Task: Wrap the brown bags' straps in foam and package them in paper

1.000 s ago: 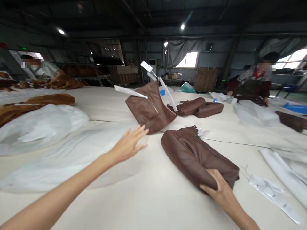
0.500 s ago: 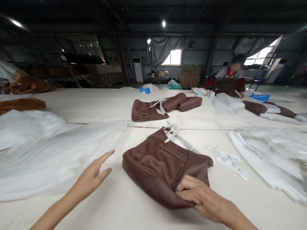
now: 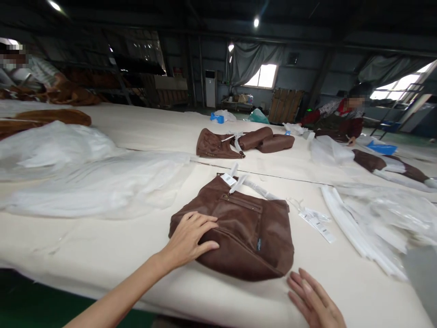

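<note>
A brown leather handbag (image 3: pixel 235 228) lies on the pale table in front of me, its wrapped strap and a white tag (image 3: pixel 228 179) toward the far side. A small blue label (image 3: pixel 259 244) shows near its lower right. My left hand (image 3: pixel 193 239) rests on the bag's left part, fingers spread and holding nothing. Just off the bag's lower right corner is my right hand (image 3: pixel 312 296), its fingers stretched out and nothing in them. Several white hang tags (image 3: pixel 317 223) with strings lie to the right of the bag.
Clear plastic bags (image 3: pixel 102 187) spread over the left side. White strips (image 3: pixel 355 237) and more plastic (image 3: pixel 392 209) lie at right. Another brown bag (image 3: pixel 218 143) sits farther back. One co-worker (image 3: pixel 341 114) is at the far right, another (image 3: pixel 34 68) at the far left.
My right hand has let go of the bag and moved off its lower right corner. My left hand has come right onto the bag, which now lies flatter. The view has tilted.
</note>
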Tool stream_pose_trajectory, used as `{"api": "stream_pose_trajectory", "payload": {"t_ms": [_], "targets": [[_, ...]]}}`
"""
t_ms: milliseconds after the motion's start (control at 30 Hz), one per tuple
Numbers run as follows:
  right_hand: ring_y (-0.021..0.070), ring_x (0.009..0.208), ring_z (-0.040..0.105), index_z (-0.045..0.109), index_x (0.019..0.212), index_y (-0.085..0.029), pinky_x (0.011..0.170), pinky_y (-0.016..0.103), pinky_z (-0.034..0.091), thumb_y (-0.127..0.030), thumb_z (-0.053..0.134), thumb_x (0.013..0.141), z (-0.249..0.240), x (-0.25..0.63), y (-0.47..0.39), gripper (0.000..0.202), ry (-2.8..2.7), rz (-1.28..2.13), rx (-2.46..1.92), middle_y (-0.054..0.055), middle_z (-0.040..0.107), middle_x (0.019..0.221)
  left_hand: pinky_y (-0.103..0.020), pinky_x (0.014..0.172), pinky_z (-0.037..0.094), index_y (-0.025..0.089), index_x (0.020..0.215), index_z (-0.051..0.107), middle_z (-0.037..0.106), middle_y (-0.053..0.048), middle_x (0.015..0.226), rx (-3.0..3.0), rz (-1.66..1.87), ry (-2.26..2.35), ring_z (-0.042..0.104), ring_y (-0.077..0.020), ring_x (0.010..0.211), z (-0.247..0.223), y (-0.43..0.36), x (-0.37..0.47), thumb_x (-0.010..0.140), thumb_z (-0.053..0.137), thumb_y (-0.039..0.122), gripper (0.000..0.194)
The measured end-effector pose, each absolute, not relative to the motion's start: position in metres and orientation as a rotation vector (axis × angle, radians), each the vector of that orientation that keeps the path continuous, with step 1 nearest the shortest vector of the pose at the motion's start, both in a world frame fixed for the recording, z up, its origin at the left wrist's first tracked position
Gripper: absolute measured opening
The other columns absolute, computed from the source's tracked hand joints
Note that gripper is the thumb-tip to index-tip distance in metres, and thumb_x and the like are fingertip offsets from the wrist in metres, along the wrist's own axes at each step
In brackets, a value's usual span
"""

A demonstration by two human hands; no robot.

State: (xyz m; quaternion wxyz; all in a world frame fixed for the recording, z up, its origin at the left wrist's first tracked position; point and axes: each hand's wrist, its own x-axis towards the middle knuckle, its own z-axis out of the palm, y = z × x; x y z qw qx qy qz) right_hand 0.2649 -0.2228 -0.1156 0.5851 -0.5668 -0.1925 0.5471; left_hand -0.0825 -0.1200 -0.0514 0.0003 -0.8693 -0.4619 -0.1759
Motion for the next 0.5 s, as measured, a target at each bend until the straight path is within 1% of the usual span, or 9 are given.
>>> {"api": "stream_pose_trajectory", "payload": {"t_ms": [33,100,167,233,300,400,433,500], "targets": [[0.0347,0.111,0.066,0.065,0.116,-0.014,0.096,0.049,0.054,-0.052,0.085,0.064,-0.119,0.257,-0.221,0.068,-0.415,1.327,-1.262,0.017,0.070,0.118,-0.040,0.092,0.038,0.023,0.105,0.064,0.070,-0.006,0.110,-2.730,-0.560,-1.475,0.061,-0.0237,0.099,-0.049,-0.122,-0.079,0.093,0.051,0.059,0.040],[0.0323,0.111,0.067,0.065,0.117,-0.015,0.099,0.048,0.053,-0.048,0.087,0.063,-0.124,0.245,-0.217,0.067,-0.404,1.415,-1.154,0.015,0.071,0.118,-0.035,0.080,0.039,0.020,0.088,0.062,0.068,-0.004,0.089,-2.758,-0.554,-1.483,0.060,-0.0205,0.084,-0.045,-0.130,-0.072,0.098,0.044,0.054,0.040],[0.0296,0.108,0.068,0.066,0.118,-0.017,0.097,0.045,0.054,-0.045,0.088,0.064,-0.127,0.240,-0.212,0.065,-0.416,1.475,-1.065,0.012,0.072,0.116,-0.032,0.072,0.037,0.019,0.079,0.058,0.064,-0.003,0.080,-2.818,-0.528,-1.460,0.058,-0.0184,0.075,-0.040,-0.144,-0.069,0.101,0.039,0.049,0.042],[0.0284,0.103,0.070,0.067,0.116,-0.018,0.094,0.043,0.056,-0.043,0.089,0.063,-0.131,0.242,-0.208,0.063,-0.421,1.529,-1.010,0.011,0.074,0.111,-0.030,0.067,0.036,0.019,0.076,0.057,0.064,-0.002,0.079,-2.890,-0.500,-1.488,0.058,-0.0177,0.072,-0.033,-0.159,-0.069,0.099,0.043,0.050,0.041],[0.0281,0.098,0.071,0.069,0.114,-0.018,0.090,0.043,0.057,-0.041,0.091,0.061,-0.137,0.247,-0.205,0.062,-0.402,1.571,-0.992,0.010,0.076,0.106,-0.028,0.063,0.036,0.020,0.074,0.058,0.065,0.000,0.075,-2.966,-0.465,-1.646,0.060,-0.0167,0.070,-0.022,-0.164,-0.071,0.096,0.047,0.055,0.043],[0.0267,0.097,0.071,0.069,0.110,-0.018,0.084,0.039,0.059,-0.041,0.091,0.060,-0.146,0.250,-0.203,0.059,-0.361,1.561,-1.013,0.009,0.076,0.103,-0.026,0.065,0.041,0.020,0.074,0.063,0.067,0.001,0.072,-2.944,-0.474,-1.998,0.064,-0.0166,0.071,-0.004,-0.145,-0.075,0.098,0.042,0.057,0.048],[0.0256,0.096,0.071,0.069,0.108,-0.019,0.082,0.037,0.059,-0.043,0.091,0.060,-0.148,0.249,-0.204,0.058,-0.351,1.528,-1.037,0.008,0.076,0.102,-0.027,0.069,0.045,0.020,0.079,0.065,0.068,0.000,0.076,-2.878,-0.505,-2.089,0.066,-0.0176,0.075,0.001,-0.132,-0.075,0.098,0.041,0.055,0.047],[0.0230,0.093,0.072,0.069,0.105,-0.022,0.079,0.034,0.059,-0.049,0.089,0.059,-0.146,0.244,-0.205,0.057,-0.371,1.451,-1.088,0.004,0.076,0.098,-0.034,0.079,0.051,0.017,0.096,0.067,0.069,-0.004,0.095,-2.730,-0.587,-2.183,0.066,-0.0205,0.088,0.005,-0.104,-0.072,0.097,0.049,0.050,0.037]]}}
